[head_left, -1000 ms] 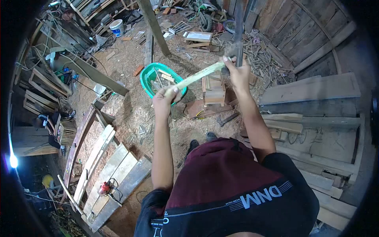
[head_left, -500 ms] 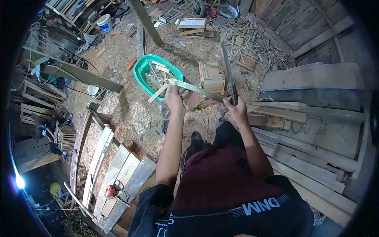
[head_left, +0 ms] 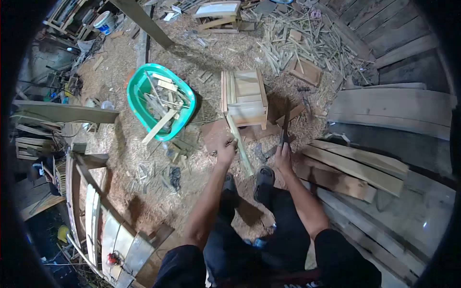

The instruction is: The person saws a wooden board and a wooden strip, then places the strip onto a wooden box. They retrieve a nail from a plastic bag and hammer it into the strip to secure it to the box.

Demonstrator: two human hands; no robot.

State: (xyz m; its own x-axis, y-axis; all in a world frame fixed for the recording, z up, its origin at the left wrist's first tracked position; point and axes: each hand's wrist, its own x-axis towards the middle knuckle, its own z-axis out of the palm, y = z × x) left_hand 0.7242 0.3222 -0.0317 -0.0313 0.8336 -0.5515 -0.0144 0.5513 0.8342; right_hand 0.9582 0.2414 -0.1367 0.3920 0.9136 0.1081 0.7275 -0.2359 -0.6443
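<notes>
My left hand [head_left: 225,152] is closed at the middle of a narrow wooden strip [head_left: 245,161], which tilts down toward my feet. The strip's upper end overlaps the near edge of a small wooden frame with slats [head_left: 244,98]. My right hand [head_left: 283,157] grips a machete [head_left: 286,120], its long dark blade pointing away from me. A hammer-like tool [head_left: 260,152] lies on the ground between my hands, just ahead of my feet. Left of the frame sits a green plastic tub [head_left: 131,93] with wood scraps in it.
Planks [head_left: 355,165] lie stacked on my right, beside a wooden wall [head_left: 370,33]. Curved boards [head_left: 117,235] rest at the lower left near a red tool [head_left: 113,259]. A scrap pile [head_left: 307,45] covers the far ground. A post [head_left: 141,21] stands at the back left.
Both hands have come down closer to my feet. The strip has swung from lying across between my hands to pointing forward and down, apart from the right hand. My view has tilted and shifted.
</notes>
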